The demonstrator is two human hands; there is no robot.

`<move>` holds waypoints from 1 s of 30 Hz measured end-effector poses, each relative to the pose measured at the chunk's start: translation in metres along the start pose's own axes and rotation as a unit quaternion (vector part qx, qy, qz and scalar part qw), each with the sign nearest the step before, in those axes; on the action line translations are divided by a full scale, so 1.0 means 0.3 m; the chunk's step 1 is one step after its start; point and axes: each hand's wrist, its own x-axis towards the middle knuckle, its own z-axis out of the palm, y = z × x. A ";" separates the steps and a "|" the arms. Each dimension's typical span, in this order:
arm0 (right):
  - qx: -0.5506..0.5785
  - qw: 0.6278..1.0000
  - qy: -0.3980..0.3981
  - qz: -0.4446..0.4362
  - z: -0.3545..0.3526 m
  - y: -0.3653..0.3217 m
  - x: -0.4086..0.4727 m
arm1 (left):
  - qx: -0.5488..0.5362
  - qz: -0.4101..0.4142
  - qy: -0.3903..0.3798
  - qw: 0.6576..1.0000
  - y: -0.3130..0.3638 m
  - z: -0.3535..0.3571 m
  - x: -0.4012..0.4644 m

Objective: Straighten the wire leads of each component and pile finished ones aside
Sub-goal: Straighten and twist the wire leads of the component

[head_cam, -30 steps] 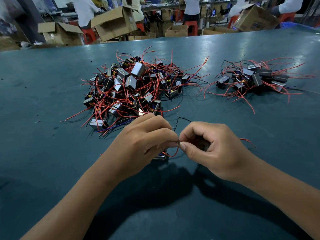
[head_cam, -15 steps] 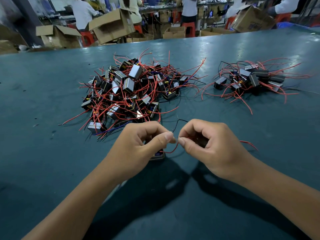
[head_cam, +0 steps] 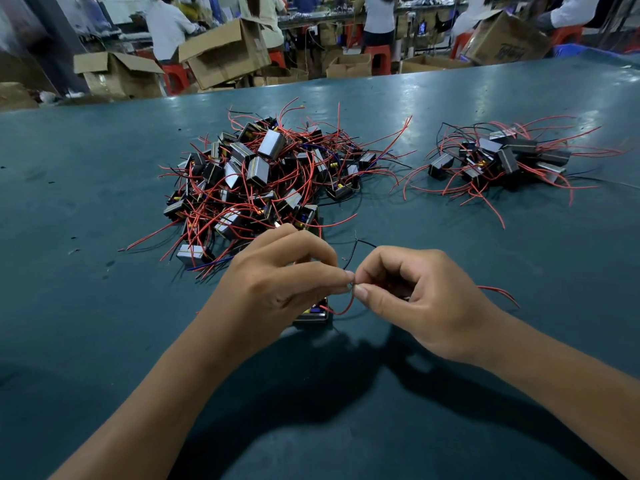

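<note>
Partly hidden component (head_cam: 313, 311) under left hand (head_cam: 277, 282)

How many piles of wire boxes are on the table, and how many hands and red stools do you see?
Piles of components: 2, the big pile and the smaller pile
Hands: 2, left hand and right hand, both pinching a red wire
Red stools: too blurred to count
Total counted: 4
</note>
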 end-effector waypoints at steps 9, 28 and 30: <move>-0.006 1.000 0.008 0.000 0.009 -0.003 0.000 | 0.068 0.040 -0.002 0.997 -0.008 0.000 -0.003; -0.203 0.973 0.082 -0.070 0.030 -0.008 -0.004 | -0.316 -0.390 -0.047 0.864 0.065 0.063 0.009; -0.213 0.972 0.072 -0.072 0.037 -0.009 -0.005 | -0.343 -0.426 -0.059 0.835 0.060 0.062 0.007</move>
